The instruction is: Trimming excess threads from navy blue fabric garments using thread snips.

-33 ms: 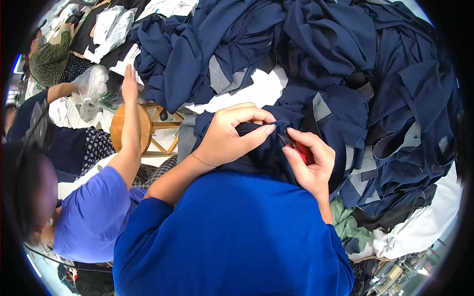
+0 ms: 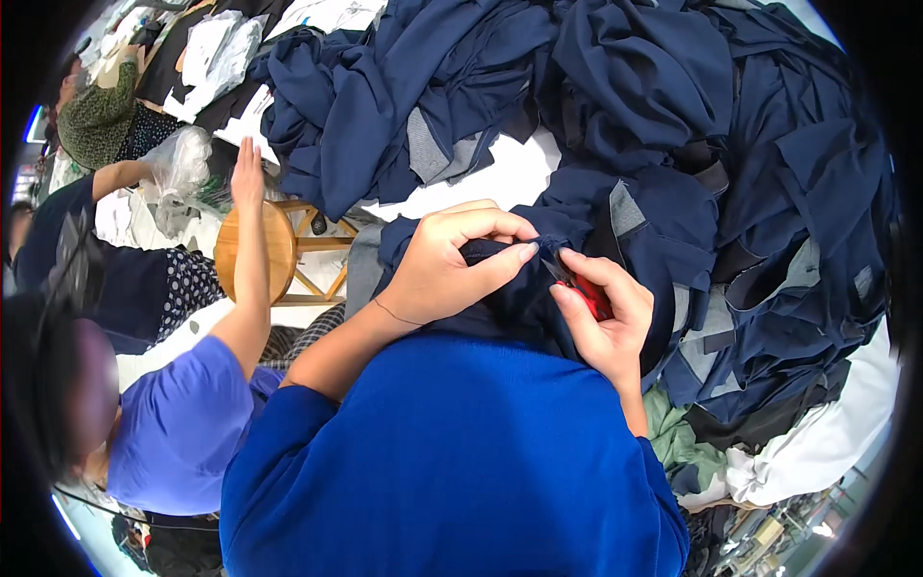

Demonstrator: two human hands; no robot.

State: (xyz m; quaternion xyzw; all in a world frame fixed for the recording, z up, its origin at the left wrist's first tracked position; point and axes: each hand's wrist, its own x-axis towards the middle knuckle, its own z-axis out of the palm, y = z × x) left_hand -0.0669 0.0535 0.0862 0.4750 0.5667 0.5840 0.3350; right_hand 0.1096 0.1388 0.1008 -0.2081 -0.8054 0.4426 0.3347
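My left hand pinches the edge of a navy garment between thumb and fingers, in front of my chest. Close on its right, my right hand is closed round red-handled thread snips. Their dark blades point up and left, right by the pinched cloth; whether they touch it I cannot tell. Most of the handle is hidden in my palm. The held cloth hangs down over my lap and runs back toward the heap.
A large heap of navy garments with grey patches covers the white table. White and green cloth lies at the right. On the left are a round wooden stool, a co-worker in purple with a raised hand, and other people beyond.
The co-worker's raised arm has shifted slightly to the left and down. My own hands, the snips and the garment look the same.
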